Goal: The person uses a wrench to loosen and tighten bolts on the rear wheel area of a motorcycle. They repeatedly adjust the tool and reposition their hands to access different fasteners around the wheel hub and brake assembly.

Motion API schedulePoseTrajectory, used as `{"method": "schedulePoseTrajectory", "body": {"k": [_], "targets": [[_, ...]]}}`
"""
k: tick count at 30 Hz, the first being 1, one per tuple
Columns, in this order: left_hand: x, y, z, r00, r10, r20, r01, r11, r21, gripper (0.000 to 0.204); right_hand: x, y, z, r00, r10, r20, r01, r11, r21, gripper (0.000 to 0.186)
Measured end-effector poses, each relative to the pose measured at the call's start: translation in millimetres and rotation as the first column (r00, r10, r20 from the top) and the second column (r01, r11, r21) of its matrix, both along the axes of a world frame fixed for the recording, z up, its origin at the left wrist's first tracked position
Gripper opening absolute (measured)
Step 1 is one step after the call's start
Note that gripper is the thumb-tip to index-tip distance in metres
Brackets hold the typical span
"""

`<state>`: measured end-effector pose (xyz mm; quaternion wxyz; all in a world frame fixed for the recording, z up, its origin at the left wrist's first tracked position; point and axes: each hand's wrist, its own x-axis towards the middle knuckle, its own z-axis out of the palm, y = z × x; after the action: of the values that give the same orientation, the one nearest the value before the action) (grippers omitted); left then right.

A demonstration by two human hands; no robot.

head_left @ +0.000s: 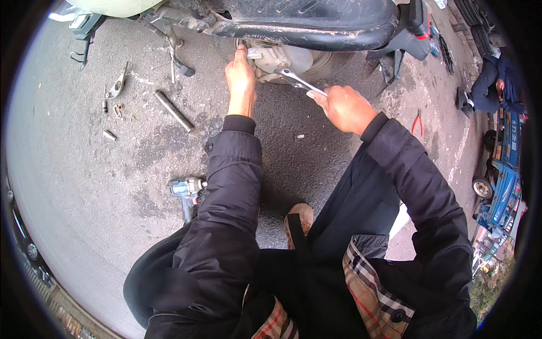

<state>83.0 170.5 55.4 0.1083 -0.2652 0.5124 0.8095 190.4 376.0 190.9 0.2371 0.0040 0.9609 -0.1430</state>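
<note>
A combination wrench (302,82) is gripped in my right hand (345,108). Its ring end meets the round metal hub housing (291,58) low on a scooter (305,20). At the left side of that housing is my left hand (241,82), its fingers curled around a part by the hub. What those fingers hold is mostly hidden by the hand and the scooter's underside.
Left of my hands lie a metal tube (174,111), a lever-shaped metal part (117,88) and several small fittings. A blue cordless impact driver (185,189) rests by my left forearm. Red-handled pliers (418,124) lie to the right. Another person (494,85) and a blue truck (504,169) are farther right.
</note>
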Motion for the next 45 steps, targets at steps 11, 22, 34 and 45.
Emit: {"method": "schedulePoseTrajectory", "body": {"k": [11, 22, 34, 45], "targets": [[47.6, 20.5, -19.5, 0.911, -0.276, 0.307, -0.018, 0.716, 0.697, 0.133, 13.5, 6.2, -24.6, 0.998, -0.070, -0.007, 0.069, 0.990, -0.124, 0.061], [31.6, 20.7, -11.4, 0.969, -0.206, 0.137, 0.083, 0.792, 0.605, 0.125, 17.6, 4.5, -27.6, 0.996, -0.085, -0.002, 0.085, 0.990, -0.111, 0.060], [8.2, -2.7, 8.6, 0.958, -0.283, 0.051, 0.265, 0.939, 0.218, 0.080, 6.7, 2.1, 3.8, 1.000, 0.026, -0.004, -0.026, 0.999, 0.038, 0.062], [11.2, 3.7, 21.8, 0.995, -0.088, 0.041, 0.097, 0.932, -0.348, 0.075, 16.8, 1.8, -5.9, 1.000, 0.014, -0.010, -0.015, 0.998, -0.057, 0.062]]}}
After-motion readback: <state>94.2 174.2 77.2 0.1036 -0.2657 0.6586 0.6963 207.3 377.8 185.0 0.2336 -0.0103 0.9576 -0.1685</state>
